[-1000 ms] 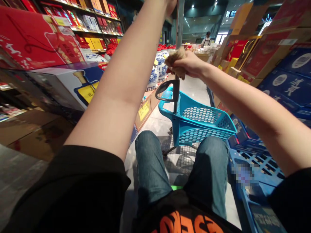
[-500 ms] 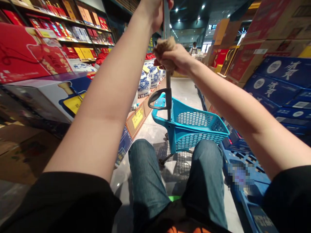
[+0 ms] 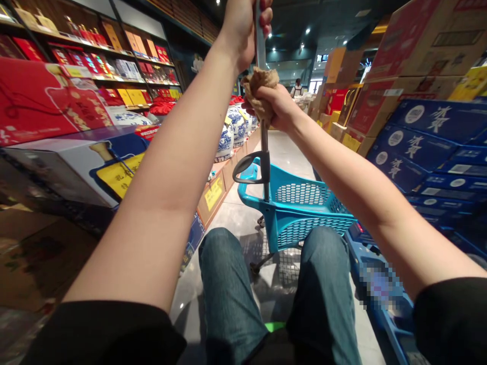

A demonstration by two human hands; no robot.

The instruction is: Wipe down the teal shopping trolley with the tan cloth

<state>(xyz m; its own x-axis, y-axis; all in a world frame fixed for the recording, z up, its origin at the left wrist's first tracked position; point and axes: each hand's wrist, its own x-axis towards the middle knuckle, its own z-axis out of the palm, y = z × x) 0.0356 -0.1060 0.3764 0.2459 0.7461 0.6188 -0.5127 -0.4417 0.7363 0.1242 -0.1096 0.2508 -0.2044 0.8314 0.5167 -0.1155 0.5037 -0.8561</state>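
At the top of the head view my left hand (image 3: 247, 35) is wrapped round an upright metal pole (image 3: 260, 48). Lower on the same pole, my right hand (image 3: 280, 104) presses a crumpled brown cloth (image 3: 262, 91) around it, so the metal there is hidden. The pole rises from a turquoise shopping cart (image 3: 297, 208) with perforated basket sides, which stands just beyond my knees. A dark loop handle (image 3: 251, 168) juts left from the pole, below the cloth. Neither hand touches that handle.
Blue-and-white jars (image 3: 239, 124) line a low display to the left, beside a large red gift box (image 3: 30, 96) and stocked shelves (image 3: 95, 45). Stacked blue cartons (image 3: 426, 132) and a blue plastic pallet (image 3: 365, 263) border the right side. A person (image 3: 297, 88) is far back.
The view has tilted up a little, so the cart, pole and right hand appear lower and more of my left hand shows. Both hands stay on the pole, the cloth still under the right.
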